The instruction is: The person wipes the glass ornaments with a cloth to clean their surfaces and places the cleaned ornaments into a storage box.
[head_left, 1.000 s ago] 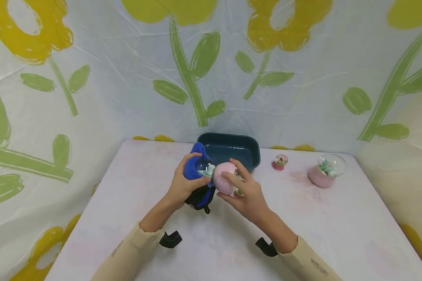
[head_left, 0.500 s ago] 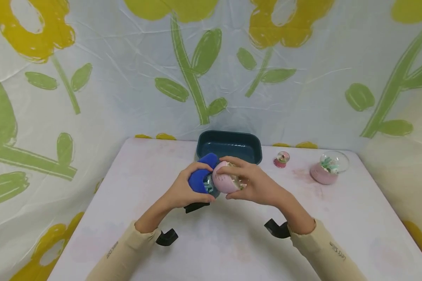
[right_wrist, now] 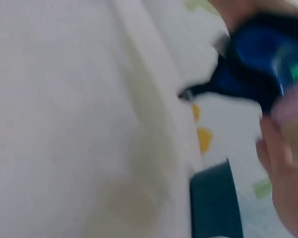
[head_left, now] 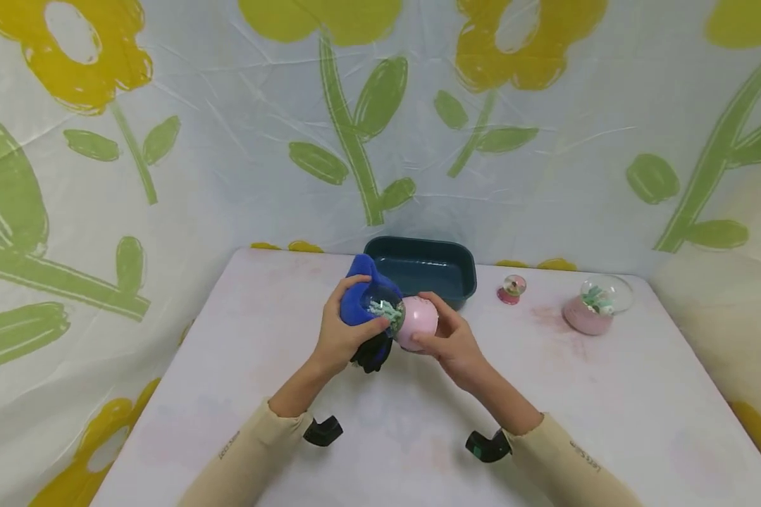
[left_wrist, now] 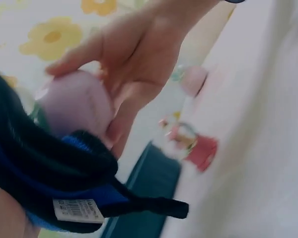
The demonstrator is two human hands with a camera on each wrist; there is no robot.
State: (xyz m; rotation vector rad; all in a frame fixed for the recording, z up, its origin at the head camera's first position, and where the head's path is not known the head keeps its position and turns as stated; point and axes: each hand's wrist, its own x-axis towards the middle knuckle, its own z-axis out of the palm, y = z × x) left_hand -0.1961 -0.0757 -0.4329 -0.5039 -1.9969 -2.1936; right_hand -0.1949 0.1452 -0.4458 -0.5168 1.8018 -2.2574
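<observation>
My left hand [head_left: 339,336] grips a soft blue and black cleaning mitt [head_left: 356,303]. A black loop and a white label [left_wrist: 78,210] show on it in the left wrist view. The mitt wraps the clear dome of a snow globe [head_left: 421,320], with green and white figures visible inside. My right hand [head_left: 461,346] holds this globe by its pink base, fingers spread round it, the dome turned left toward the mitt. Part of the dome is hidden by the mitt and left thumb. The right wrist view is blurred.
Behind the hands stands a dark teal tray [head_left: 466,271] at the table's back edge. To its right are a small snow globe with a red-pink base [head_left: 509,298] and a larger pink-based one [head_left: 586,317]. A flowered cloth [head_left: 241,141] hangs behind.
The held globe has been turned, so a plain pink side of its base now shows. Both hands shifted together, the mitt staying against the dome; the right wrist swung back inward.
</observation>
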